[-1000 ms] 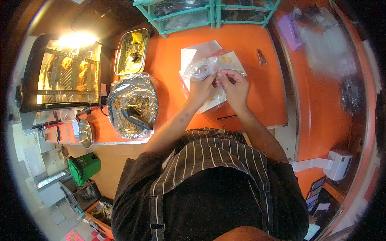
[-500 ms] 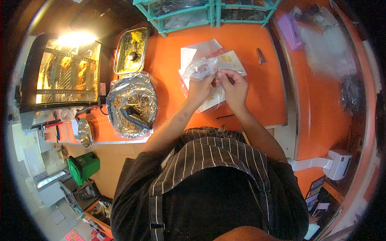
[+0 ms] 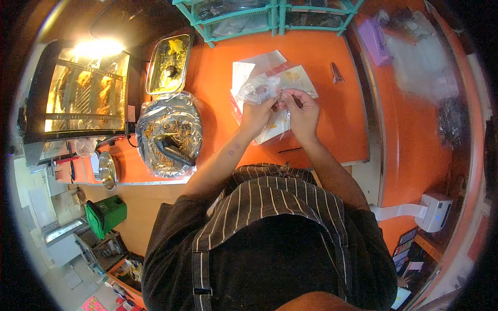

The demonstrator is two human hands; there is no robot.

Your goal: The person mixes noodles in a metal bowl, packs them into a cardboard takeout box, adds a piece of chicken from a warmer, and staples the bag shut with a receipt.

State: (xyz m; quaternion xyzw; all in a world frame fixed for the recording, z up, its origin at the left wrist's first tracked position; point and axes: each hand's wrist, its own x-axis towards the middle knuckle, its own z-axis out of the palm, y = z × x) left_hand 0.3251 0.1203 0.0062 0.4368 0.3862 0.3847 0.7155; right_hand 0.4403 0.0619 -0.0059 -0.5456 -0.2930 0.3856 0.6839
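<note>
Both hands meet over the orange counter, fingers closed at the neck of a clear plastic bag (image 3: 258,89). My left hand (image 3: 257,115) grips the gathered plastic from the left. With thumb and forefinger, my right hand (image 3: 303,110) pinches it close to the left fingertips. What lies inside the bag is mostly hidden by the hands. Under them are white sheets (image 3: 306,82) with yellowish marks, and some reddish clear plastic shows between them.
To the left stand a foil-lined tray with dark crumbs (image 3: 171,122) and a black scoop, a metal tray of yellow food (image 3: 179,57), and a lit glass warmer (image 3: 88,93). Teal racks (image 3: 238,23) line the back. A thin dark stick (image 3: 290,150) lies near the front edge.
Almost nothing differs. Both hands stay at the bag's neck, with only slight finger movement, and the whole view has shifted a little.
</note>
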